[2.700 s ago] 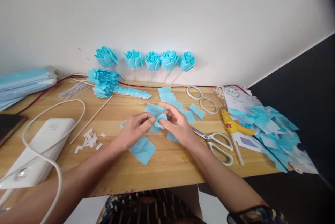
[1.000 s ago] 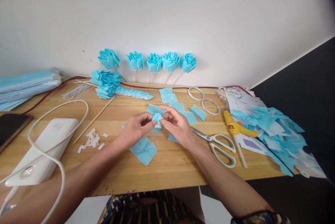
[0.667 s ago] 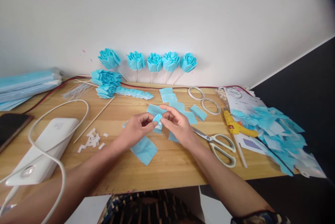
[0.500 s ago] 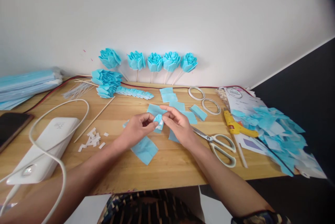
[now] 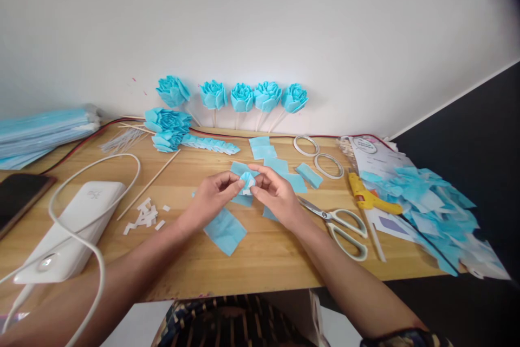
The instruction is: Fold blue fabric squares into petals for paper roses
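Between my two hands is a small folded blue petal [image 5: 247, 179] with a white patch at its lower edge. My left hand [image 5: 219, 192] pinches its left side between thumb and finger. On the other side, the thumb and fingers of my right hand [image 5: 274, 190] grip its right edge. Beneath and around the hands lie flat blue fabric pieces [image 5: 226, 232], some partly hidden by the fingers. Scissors [image 5: 335, 217] rest just right of my right hand, blades pointing toward it. Further back, a row of overlapping folded petals [image 5: 211, 144] lies on the table.
Blue flowers on sticks [image 5: 242, 98] lean against the wall. Tape rolls [image 5: 306, 145], a yellow glue gun [image 5: 368, 195] and a heap of blue scraps [image 5: 426, 201] are on the right. At left are a white power bank [image 5: 77, 228], cable, phone [image 5: 22, 198] and white tape bits [image 5: 144, 214].
The petal has turned slightly in my fingers, and its folded top now looks more rounded. Both hands stay close together on it; the view has shifted a little.
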The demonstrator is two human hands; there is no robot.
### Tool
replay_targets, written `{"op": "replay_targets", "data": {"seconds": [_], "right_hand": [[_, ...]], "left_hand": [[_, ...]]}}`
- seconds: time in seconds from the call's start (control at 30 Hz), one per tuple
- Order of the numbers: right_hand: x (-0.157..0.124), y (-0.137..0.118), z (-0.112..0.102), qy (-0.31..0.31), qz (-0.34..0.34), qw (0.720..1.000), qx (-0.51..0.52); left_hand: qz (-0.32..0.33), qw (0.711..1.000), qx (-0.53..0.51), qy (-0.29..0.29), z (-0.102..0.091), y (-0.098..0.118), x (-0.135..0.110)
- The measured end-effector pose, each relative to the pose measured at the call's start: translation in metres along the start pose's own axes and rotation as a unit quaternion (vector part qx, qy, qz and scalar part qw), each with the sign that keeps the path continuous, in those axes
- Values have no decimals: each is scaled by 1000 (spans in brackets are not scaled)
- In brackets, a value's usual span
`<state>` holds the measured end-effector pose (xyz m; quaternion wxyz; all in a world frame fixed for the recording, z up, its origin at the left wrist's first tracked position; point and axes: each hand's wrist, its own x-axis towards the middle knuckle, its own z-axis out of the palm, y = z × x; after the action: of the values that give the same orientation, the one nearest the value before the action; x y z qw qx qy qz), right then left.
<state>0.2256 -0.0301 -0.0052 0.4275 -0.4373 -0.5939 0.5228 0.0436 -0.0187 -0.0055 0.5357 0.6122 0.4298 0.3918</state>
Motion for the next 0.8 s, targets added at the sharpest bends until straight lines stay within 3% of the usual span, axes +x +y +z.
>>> {"op": "replay_targets", "data": {"seconds": [0.3, 0.8], "right_hand": [[-1, 1, 0, 3, -1, 1000, -4], [-3, 3, 0, -9, -19, 1000, -18]], "left_hand": [[-16, 999, 6, -30, -1, 4, -1], [-15, 999, 15, -24, 0, 5, 0]]}}
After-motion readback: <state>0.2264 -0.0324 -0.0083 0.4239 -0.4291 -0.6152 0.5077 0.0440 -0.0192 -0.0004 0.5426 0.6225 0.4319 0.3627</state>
